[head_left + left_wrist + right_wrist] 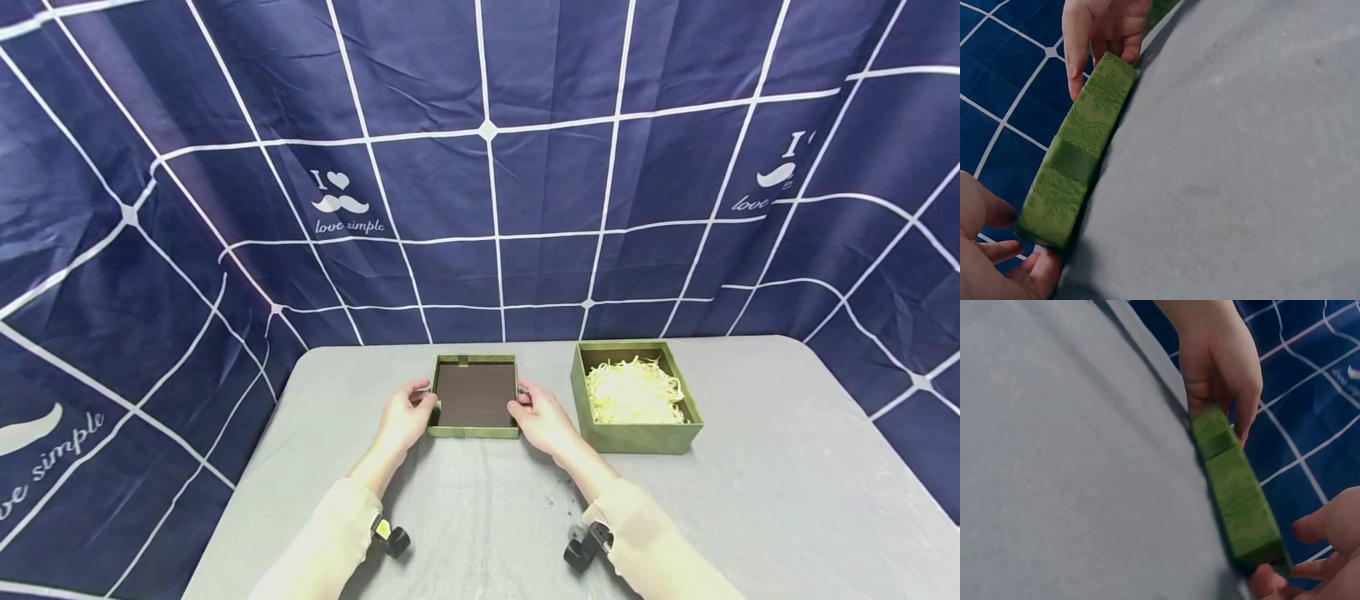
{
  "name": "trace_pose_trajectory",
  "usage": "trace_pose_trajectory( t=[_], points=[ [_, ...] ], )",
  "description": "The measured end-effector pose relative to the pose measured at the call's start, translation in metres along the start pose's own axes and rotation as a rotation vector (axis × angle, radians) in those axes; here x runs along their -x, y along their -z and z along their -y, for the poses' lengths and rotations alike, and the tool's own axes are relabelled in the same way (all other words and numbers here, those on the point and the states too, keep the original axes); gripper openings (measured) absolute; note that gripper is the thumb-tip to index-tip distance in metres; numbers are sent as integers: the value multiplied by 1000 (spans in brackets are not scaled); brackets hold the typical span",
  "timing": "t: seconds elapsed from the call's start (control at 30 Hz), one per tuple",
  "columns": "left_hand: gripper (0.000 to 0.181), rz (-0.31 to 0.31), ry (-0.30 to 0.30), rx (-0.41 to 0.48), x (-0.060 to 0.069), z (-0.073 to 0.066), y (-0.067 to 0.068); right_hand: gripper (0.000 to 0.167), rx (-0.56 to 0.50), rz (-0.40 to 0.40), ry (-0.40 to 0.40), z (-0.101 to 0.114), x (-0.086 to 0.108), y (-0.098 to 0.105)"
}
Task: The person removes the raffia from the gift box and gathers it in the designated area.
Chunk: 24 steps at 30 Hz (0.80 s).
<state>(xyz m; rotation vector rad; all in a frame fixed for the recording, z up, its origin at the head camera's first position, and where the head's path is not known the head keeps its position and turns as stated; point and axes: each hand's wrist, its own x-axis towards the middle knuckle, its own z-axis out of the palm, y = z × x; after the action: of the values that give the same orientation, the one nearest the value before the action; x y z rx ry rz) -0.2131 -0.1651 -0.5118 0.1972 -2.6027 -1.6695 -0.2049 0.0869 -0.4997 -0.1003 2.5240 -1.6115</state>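
Note:
A shallow green patterned box lid (476, 396) lies on the grey table, its dark brown inside facing up. My left hand (403, 419) holds its left side, thumb near the rim and fingers against the outer wall. On the opposite side my right hand (546, 423) holds it in the same way. The left wrist view shows the lid's embossed front wall (1079, 150), crossed by a smooth green band. In the right wrist view the fingers of my right hand (1335, 550) are at the lid's near corner.
To the right stands a deeper green box (637, 437) filled with pale shredded paper (636, 392). The grey table (480, 517) spreads out in front. Behind and at the sides hangs a dark blue cloth (427, 192) with white lines.

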Motion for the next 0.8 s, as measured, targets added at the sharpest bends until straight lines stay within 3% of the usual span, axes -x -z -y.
trace_pose_trajectory(
  t=[0.13, 0.23, 0.37, 0.63, 0.8],
  points=[
    [45, -61, -33, -79, 1, -9, -2, 60, 29, 44, 26, 11, 8, 8],
    [46, -132, -137, -123, 1, -17, -5, 58, 56, 66, 65, 19, 15, 17],
    [46, -192, -276, -107, 2, -28, -12, 53, 99, 82, 146, 30, 26, 34],
    [46, -133, -394, 60, 6, -46, -30, 50, 189, 104, 298, 49, 39, 84],
    [52, -55, -398, 132, 9, -56, -46, 42, 276, 126, 272, 56, 41, 127]
  ],
)
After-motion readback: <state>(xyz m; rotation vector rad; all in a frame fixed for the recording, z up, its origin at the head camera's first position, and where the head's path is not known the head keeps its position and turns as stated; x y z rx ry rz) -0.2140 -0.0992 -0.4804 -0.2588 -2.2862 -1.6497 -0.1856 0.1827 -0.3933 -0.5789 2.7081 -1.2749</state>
